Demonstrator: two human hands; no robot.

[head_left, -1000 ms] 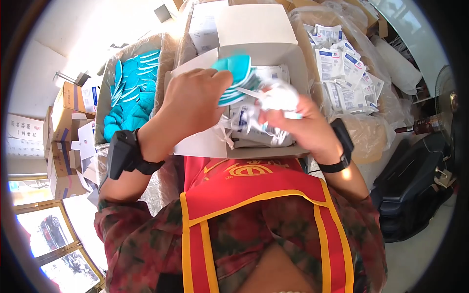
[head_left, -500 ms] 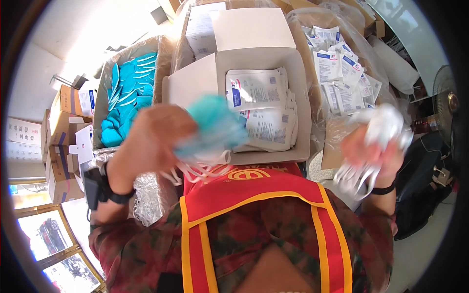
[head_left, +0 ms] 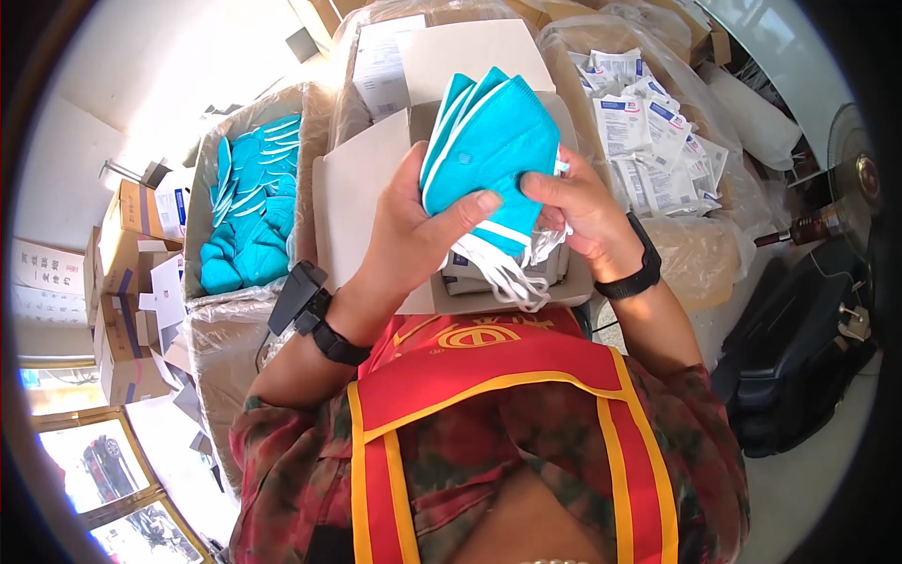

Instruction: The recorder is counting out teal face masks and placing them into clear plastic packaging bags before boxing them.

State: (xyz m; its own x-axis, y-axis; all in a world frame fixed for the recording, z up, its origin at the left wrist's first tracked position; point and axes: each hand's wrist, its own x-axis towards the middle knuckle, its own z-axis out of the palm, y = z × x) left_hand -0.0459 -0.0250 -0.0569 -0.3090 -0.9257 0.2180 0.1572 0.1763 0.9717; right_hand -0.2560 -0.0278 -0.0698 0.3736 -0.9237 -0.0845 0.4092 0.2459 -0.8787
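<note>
In front of my chest I hold up a small stack of folded teal face masks (head_left: 493, 141), fanned at the top, with white ear loops dangling below. My left hand (head_left: 409, 230) is closed around their left side, thumb across the front. At their right lower edge my right hand (head_left: 594, 211) grips with its thumb in front; a bit of crumpled white material shows by its fingers. Behind the masks stands an open white carton (head_left: 366, 193). The flat white packets (head_left: 460, 287) inside it are mostly hidden.
A plastic-lined box at left holds many loose teal masks (head_left: 249, 202). Another lined box at right is heaped with white packets (head_left: 648, 127). Brown cartons (head_left: 117, 254) are stacked far left; a fan (head_left: 860, 174) and a black bag (head_left: 794, 352) are at right.
Both hands have come together in the middle. The left brought its masks upright over the carton; the right moved in from the right, where it held a white bundle with loops.
</note>
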